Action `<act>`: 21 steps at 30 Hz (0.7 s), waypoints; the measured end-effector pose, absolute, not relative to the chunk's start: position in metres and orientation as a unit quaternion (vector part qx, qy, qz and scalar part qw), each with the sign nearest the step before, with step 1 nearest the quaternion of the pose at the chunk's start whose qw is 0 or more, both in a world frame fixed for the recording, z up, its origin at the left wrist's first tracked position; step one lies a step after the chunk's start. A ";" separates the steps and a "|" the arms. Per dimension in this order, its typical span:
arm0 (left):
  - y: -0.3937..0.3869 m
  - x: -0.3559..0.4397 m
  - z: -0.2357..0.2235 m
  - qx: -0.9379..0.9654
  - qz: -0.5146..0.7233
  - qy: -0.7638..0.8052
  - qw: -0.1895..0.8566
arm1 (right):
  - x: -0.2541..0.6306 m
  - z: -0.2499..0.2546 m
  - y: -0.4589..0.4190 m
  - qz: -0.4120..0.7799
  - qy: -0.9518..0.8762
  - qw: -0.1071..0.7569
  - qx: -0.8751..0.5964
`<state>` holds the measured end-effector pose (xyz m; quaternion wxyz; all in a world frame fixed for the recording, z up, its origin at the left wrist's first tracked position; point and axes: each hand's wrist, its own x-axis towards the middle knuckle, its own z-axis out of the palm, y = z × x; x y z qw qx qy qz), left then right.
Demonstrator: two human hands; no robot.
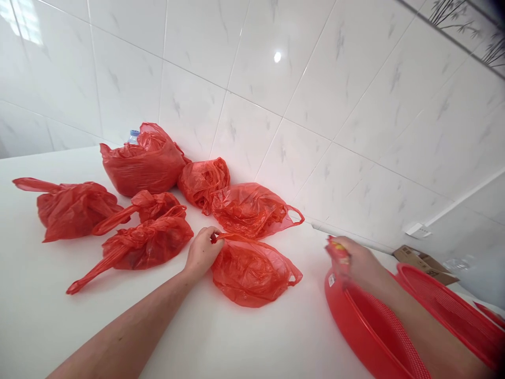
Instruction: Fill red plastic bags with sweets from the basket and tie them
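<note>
My left hand [204,250] pinches the rim of a red plastic bag [252,271] that lies on the white table with its mouth partly spread. Over the near edge of a red plastic basket [355,321], my right hand [357,260] is closed on a small red packet [338,253] with a bit of yellow on it. Motion blurs the packet, so its print cannot be read. Just behind the held bag lies another red plastic bag [252,210] with a loop handle. Whatever is inside the basket is mostly hidden by its wall and my forearm.
Knotted red bags [148,242] lie left of my left hand. A bigger red bag [142,166] stands behind them, with a blue-capped bottle [134,136] at its back. At right are a second red basket [445,305], a cardboard box [426,263] and a wall socket [418,230].
</note>
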<state>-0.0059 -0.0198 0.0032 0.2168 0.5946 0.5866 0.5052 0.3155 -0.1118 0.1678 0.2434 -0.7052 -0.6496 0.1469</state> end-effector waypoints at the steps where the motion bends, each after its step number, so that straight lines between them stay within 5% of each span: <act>1: -0.020 -0.006 0.003 0.596 0.502 0.588 0.218 | 0.298 0.165 -0.106 0.163 -0.703 0.194 -0.665; 6: -0.019 -0.008 0.000 0.603 0.493 0.589 0.217 | 0.219 0.122 -0.073 0.086 -0.870 0.086 -0.478; 11: -0.016 -0.009 -0.001 0.599 0.494 0.591 0.218 | 0.178 0.084 -0.053 -0.022 -0.892 -0.014 -0.452; 16: -0.017 -0.009 -0.001 0.598 0.497 0.590 0.217 | 0.182 0.095 -0.050 0.022 -0.901 0.006 -0.434; 21: -0.017 -0.008 -0.002 0.602 0.494 0.591 0.211 | 0.236 0.141 -0.072 -0.029 -0.816 0.125 -0.563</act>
